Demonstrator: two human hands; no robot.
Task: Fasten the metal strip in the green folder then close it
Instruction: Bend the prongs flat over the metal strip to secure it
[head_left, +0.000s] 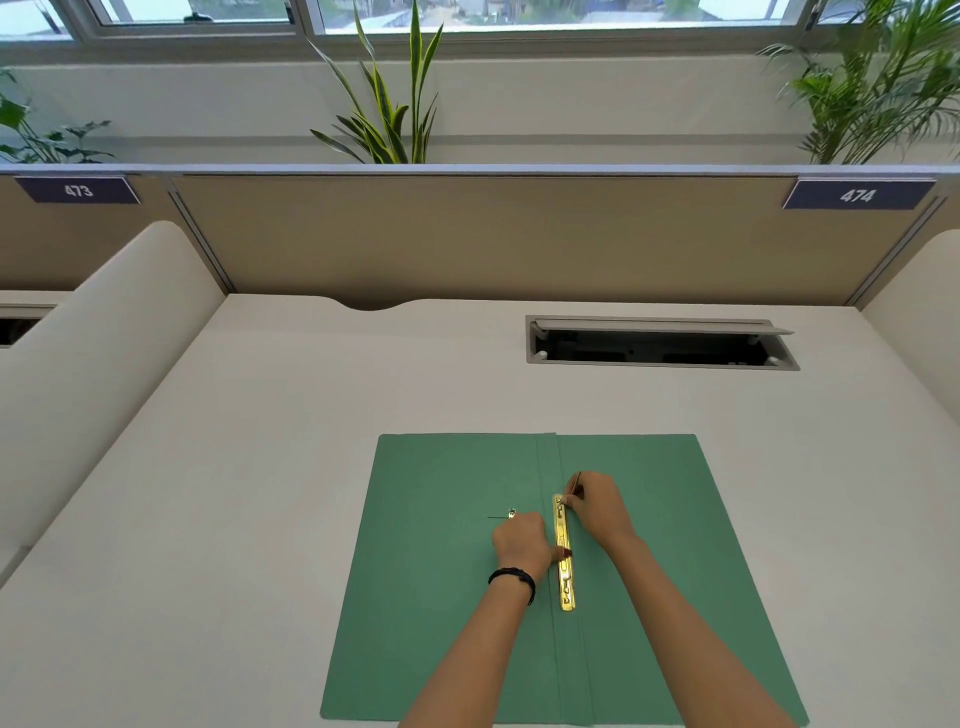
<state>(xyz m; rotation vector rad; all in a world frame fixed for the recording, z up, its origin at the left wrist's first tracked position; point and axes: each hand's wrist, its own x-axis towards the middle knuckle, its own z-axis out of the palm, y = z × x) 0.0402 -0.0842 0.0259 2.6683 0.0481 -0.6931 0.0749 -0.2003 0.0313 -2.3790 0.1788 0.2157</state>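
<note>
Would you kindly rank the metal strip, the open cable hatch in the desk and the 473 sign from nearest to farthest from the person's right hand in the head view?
From the right hand:
1. Metal strip, under its fingertips on the folder's spine.
2. Cable hatch, farther back on the desk, slightly right.
3. 473 sign, far left on the partition.

The white desk (260, 467) is carrying only the open green folder (441, 597), lying flat under my hands.

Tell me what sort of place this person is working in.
Most likely an open-plan office: a white desk boxed in by a partition panel, numbered station signs 473 and 474, and a cable hatch set into the desktop.
</note>
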